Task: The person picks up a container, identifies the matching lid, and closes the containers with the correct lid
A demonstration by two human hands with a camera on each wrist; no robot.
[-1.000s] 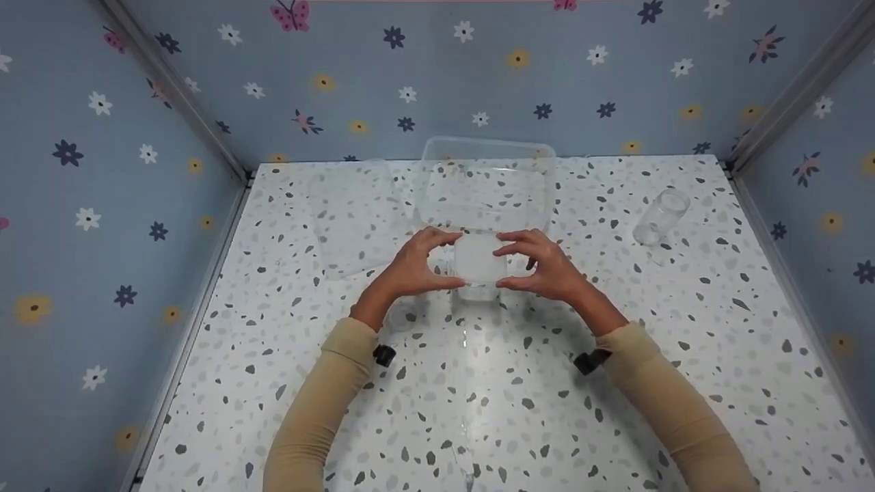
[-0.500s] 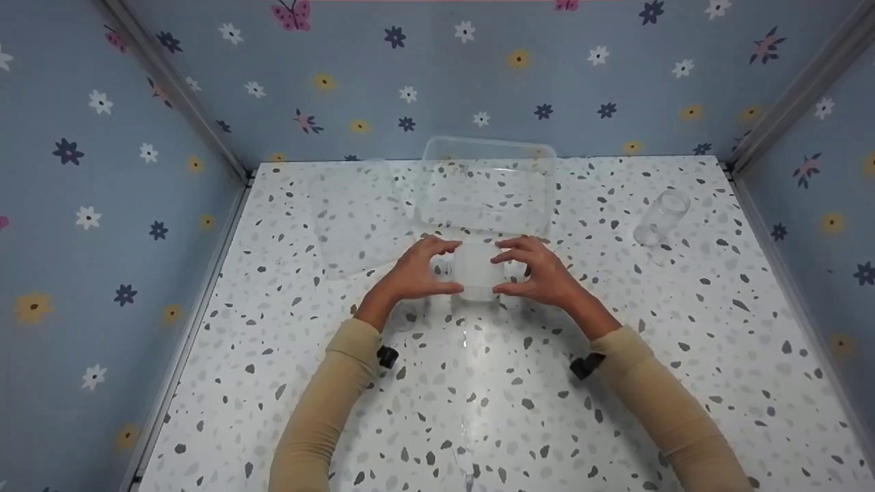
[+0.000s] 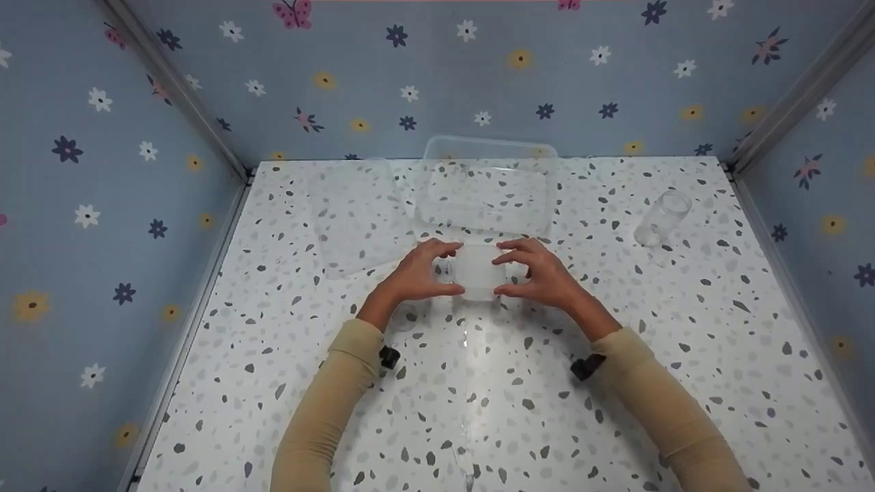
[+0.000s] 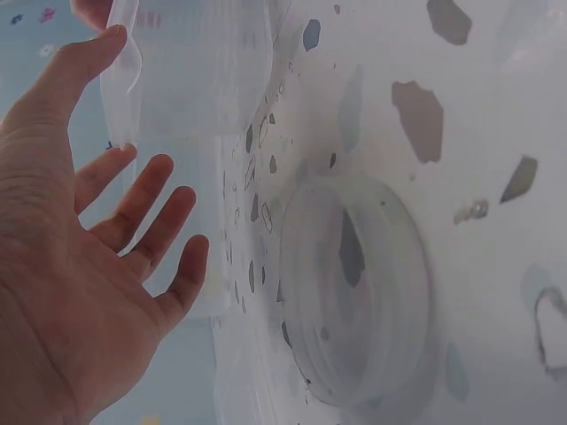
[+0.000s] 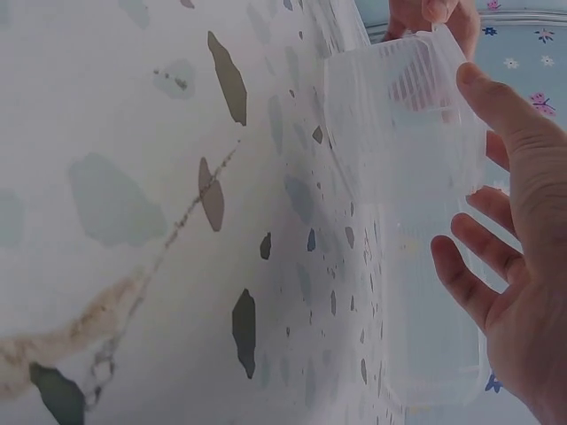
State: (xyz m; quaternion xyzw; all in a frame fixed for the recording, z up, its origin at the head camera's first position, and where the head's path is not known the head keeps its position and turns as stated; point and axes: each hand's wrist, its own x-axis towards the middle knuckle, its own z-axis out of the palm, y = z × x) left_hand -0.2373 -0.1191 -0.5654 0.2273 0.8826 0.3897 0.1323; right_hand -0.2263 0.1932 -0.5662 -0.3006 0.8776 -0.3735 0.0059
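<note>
While reaching in from 4 and 8 o'clock on bent sleeves [image 3: 673, 417], leaving a clear disc [image 4: 359, 292] lying on the table [image 3: 547, 410] by the left wrist, at 8 o'clock from the box [image 5: 385, 133]. Holding the lid [image 3: 480, 270] over the box, near mid-table: spanning its 9 o'clock side with the left hand [image 3: 415, 273], thumb at the near corner and fingertip at the far one; gripping its 3 o'clock side likewise with the right hand [image 3: 545, 277]; in the wrist views, spreading the other fingers loosely.

Looking most like seating the lid, to judge by the grip. Probably calling for lining up all four corners first, then pressing both sides evenly and straight down, working round the rim from 6 to 12 o'clock, and watching for a corner tipping up or thin plastic bowing. Perhaps needing the spare fingers against the walls, for stopping a slide. Being unable to tell from these views about a full seat all round.

Farther off, leaving the sheet [image 3: 355, 222] at 10 o'clock and the bin [image 3: 489, 188] at 12 o'clock, just past the fingers, with the jar [image 3: 663, 217] well apart between 2 and 3 o'clock, short of the flowered wall.

Compared with one second ago, holding lid and hands closer to 6 o'clock, now covering most of the strip of box then showing on that side; compared with half a second ago, matching almost exactly.
</note>
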